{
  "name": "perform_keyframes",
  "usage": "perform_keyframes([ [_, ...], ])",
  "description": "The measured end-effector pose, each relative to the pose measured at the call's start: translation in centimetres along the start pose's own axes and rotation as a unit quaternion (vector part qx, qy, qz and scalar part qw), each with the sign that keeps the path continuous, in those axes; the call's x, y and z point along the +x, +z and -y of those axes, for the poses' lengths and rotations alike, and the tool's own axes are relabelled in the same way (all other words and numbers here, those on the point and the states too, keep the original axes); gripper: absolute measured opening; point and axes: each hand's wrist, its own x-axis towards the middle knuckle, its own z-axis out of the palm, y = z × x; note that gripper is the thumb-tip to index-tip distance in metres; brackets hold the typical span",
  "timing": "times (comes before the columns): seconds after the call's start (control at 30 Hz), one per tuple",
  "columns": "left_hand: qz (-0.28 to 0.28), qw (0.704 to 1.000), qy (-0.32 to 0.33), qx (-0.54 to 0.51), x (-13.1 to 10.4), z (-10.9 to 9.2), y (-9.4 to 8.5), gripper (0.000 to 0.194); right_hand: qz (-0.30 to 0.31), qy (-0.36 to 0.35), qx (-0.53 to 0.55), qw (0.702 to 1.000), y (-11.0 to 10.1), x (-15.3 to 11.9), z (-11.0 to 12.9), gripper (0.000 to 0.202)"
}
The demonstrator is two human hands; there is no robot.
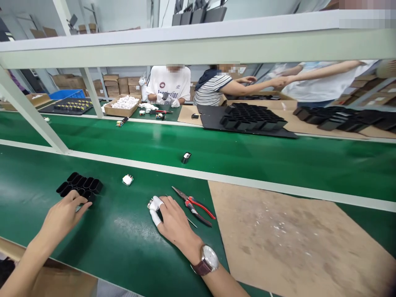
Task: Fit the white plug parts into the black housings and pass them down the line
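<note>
My left hand [66, 212] reaches to the near right corner of a cluster of black oval casings [77, 183], its thumb and fingers closed round one casing [89, 195]. To the right, my right hand [170, 216], with white finger cots on thumb and finger, pinches a small white and metallic electronic part [150, 204], partly hidden by the fingers. A watch is on that wrist. Beyond the right hand lie red-and-black long-nose pliers [193, 205]. A thin metal rod [192, 222] shows partly beneath the hand. Between the hands, farther off, sits a small circuit board with a white top [127, 180].
A brown board [297, 235] covers the bench at right. Past a pale rail [139, 164], one filled black casing [186, 157] stands on the green belt [139, 142]. Across it, people work near stacked black casings [252, 117] and a carton of white parts [122, 105]. A slanted post [34, 109] rises at left.
</note>
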Motion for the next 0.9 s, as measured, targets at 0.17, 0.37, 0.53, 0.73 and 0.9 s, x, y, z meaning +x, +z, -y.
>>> perform_keyframes([
  [0.17, -0.030, 0.981, 0.113, -0.153, 2.0, -5.6, 0.0, 0.035, -0.003, 0.015, 0.076, 0.997, -0.1, -0.2, 0.1, 0.030],
  [0.37, -0.029, 0.948, 0.211, -0.238, 5.8, -11.7, 2.3, 0.020, 0.019, 0.034, 0.112, 0.993, 0.2, -0.4, -0.5, 0.036],
  [0.53, 0.002, 0.924, 0.215, -0.315, 8.3, -13.4, 4.4, 0.015, 0.018, 0.041, 0.108, 0.993, 0.0, -1.2, -0.9, 0.060],
  [0.73, 0.017, 0.903, 0.156, -0.400, 8.2, -12.7, 5.8, 0.036, -0.006, 0.028, 0.099, 0.995, -0.2, -1.4, -0.9, 0.047],
  [0.9, 0.092, 0.901, 0.108, -0.410, 7.6, -12.0, 6.1, 0.076, -0.041, 0.050, 0.115, 0.991, -0.9, -1.0, -0.6, 0.043],
])
